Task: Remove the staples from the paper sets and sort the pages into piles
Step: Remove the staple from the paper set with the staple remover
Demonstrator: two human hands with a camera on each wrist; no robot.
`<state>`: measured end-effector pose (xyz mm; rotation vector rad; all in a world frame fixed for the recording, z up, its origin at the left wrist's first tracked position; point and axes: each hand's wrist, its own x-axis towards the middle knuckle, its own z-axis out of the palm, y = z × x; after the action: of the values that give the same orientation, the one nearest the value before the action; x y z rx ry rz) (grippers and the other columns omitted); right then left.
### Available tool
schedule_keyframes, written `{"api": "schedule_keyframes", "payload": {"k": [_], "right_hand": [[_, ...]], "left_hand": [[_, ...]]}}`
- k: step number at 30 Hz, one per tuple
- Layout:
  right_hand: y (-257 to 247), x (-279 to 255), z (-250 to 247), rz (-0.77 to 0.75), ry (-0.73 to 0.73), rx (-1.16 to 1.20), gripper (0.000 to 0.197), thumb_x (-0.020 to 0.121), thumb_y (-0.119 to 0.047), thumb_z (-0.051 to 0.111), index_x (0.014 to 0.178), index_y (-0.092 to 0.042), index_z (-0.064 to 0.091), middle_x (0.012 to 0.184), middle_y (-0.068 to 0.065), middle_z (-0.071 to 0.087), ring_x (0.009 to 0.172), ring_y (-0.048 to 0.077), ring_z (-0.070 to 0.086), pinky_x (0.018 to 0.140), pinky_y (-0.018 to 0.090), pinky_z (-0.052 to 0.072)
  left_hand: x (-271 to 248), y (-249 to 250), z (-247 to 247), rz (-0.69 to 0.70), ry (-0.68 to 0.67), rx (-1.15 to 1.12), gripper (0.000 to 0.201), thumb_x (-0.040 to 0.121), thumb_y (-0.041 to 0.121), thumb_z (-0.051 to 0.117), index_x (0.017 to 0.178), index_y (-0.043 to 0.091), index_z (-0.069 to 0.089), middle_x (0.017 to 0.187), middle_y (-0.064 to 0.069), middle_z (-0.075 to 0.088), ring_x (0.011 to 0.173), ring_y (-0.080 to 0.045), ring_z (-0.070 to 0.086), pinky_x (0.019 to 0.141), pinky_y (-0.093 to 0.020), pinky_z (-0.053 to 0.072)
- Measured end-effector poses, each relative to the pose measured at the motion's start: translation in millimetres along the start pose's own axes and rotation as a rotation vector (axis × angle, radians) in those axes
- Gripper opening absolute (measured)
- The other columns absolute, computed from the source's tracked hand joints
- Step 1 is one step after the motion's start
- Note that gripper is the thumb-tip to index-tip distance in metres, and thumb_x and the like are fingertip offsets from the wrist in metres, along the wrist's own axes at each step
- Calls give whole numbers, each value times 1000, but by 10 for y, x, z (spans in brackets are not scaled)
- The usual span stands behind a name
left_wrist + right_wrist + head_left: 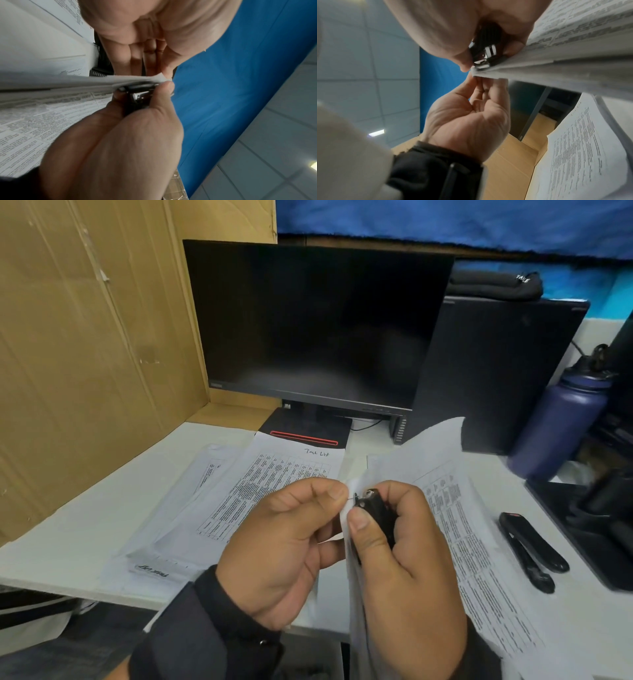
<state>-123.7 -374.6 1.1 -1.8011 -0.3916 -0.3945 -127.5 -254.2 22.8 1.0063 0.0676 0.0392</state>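
Note:
Above the desk's front edge my right hand [371, 510] grips a black staple remover [378, 513] against the top corner of a stapled paper set [479, 542]. The printed pages trail away to the right and down. My left hand [339, 497] pinches that same corner from the left, its fingertips touching the remover's metal nose. A thin wire shows between them. In the right wrist view the staple remover [485, 54] bites the paper set [556, 67] at its edge, with my left hand [478, 81] pinching just beneath. In the left wrist view the staple remover [137, 94] sits under the folded corner.
Two piles of printed pages lie on the white desk [68, 546]: one [291, 474] before the monitor [315, 326], another [185, 518] left of it. A black stapler [531, 546] lies at the right, a purple bottle [561, 419] behind it. Cardboard [85, 354] walls the left side.

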Motion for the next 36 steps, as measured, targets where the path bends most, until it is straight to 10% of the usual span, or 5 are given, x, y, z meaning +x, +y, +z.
{"api": "schedule_keyframes", "payload": {"k": [10, 16, 19, 22, 36], "right_hand": [[76, 117, 18, -169, -28, -116, 16, 89, -39, 55, 101, -29, 52, 94, -14, 55, 92, 6, 55, 77, 13, 39], [90, 150, -32, -340, -3, -188, 19, 85, -27, 61, 102, -22, 51, 98, -9, 48, 94, 16, 53, 78, 30, 45], [82, 95, -6, -369, 44, -197, 20, 88, -31, 56, 105, -21, 50, 100, -7, 47, 94, 19, 51, 80, 28, 42], [73, 55, 21, -300, 68, -155, 21, 90, -37, 54, 106, -24, 50, 100, -10, 48, 95, 16, 53, 81, 26, 42], [11, 111, -29, -1, -67, 13, 30, 86, -56, 48, 98, -30, 56, 86, -12, 61, 86, 7, 59, 75, 26, 46]], "left_hand": [[65, -10, -61, -24, 58, 7, 14, 77, 16, 71, 86, 5, 70, 91, -25, 67, 80, -30, 66, 69, -39, 64], [30, 7, -46, 3, 93, 90, 20, 77, 28, 79, 84, 11, 72, 97, -16, 44, 87, -33, 36, 86, -54, 39], [39, 48, -55, -69, 34, 36, 21, 76, 14, 81, 92, 7, 70, 92, -22, 56, 83, -36, 54, 82, -46, 54], [29, 86, -55, -139, -38, -20, 44, 72, 17, 74, 112, -1, 66, 95, -23, 64, 71, -25, 65, 65, -33, 61], [59, 81, -59, -150, 36, -41, 22, 74, 13, 69, 92, -1, 71, 93, -22, 68, 71, -26, 67, 60, -34, 64]]}}
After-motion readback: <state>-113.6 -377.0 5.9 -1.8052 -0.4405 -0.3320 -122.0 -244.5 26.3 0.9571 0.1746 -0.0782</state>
